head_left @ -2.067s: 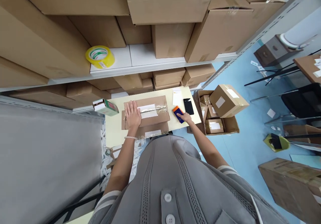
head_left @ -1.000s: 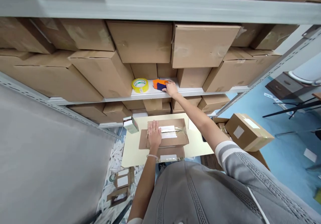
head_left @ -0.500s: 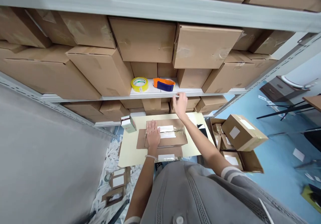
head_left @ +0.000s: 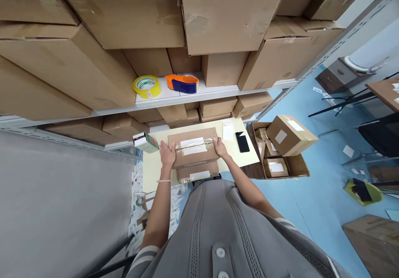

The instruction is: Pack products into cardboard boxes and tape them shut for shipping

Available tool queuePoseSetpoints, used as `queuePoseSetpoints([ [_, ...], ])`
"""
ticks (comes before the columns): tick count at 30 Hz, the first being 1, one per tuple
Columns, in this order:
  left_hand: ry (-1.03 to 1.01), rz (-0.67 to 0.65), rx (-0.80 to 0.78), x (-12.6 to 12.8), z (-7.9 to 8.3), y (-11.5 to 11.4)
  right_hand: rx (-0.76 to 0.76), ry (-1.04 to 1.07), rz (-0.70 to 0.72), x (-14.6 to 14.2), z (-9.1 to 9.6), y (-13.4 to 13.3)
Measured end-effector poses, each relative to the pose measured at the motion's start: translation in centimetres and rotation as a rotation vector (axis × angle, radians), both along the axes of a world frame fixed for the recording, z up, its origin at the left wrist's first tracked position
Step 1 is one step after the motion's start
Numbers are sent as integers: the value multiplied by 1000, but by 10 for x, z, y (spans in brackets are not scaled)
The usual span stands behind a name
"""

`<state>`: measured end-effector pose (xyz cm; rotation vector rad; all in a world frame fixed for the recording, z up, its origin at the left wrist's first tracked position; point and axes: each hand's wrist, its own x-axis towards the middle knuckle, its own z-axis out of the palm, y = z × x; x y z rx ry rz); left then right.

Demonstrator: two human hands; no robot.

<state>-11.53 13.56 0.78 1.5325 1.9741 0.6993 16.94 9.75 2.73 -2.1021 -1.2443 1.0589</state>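
A brown cardboard box [head_left: 204,158] with white labels and clear tape along its seam is between my hands over the pale table [head_left: 152,174]. My left hand [head_left: 168,155] grips its left end, thumb along the top edge. At the opposite end my right hand [head_left: 220,147] has its fingers wrapped round the side. Whether the box rests on the surface or is slightly raised, I cannot tell. Another taped, labelled carton [head_left: 183,174] lies nearer my body, partly covered by the first.
A small green-and-white box [head_left: 146,142] stands at the table's left; a phone [head_left: 242,142] and white paper [head_left: 228,131] lie right. Yellow tape [head_left: 146,87] and an orange-and-blue tape dispenser [head_left: 182,83] sit on the shelf [head_left: 215,90]. An open carton of parcels [head_left: 297,166] is on the floor.
My right hand has come down from near the shelf edge to the box's right end. My left hand has shifted from flat on top to the left end. The view has tilted down.
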Motion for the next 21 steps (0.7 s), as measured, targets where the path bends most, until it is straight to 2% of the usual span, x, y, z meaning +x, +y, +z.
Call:
queuePoseSetpoints([
  [3,-170,-17,-81,-9,-10,2,16,47,13,3,-7,-3],
  [8,-231,-61,-70,-11,-13,-2,16,88,3,4,-16,-2],
  [13,-225,14,-107,-8,-9,-3,3,100,-35,2,-20,2],
  [17,-239,68,-130,-4,3,-4,41,158,-51,4,-18,-2],
  [21,-290,85,-146,-5,28,-11,148,277,-34,15,-7,-9],
])
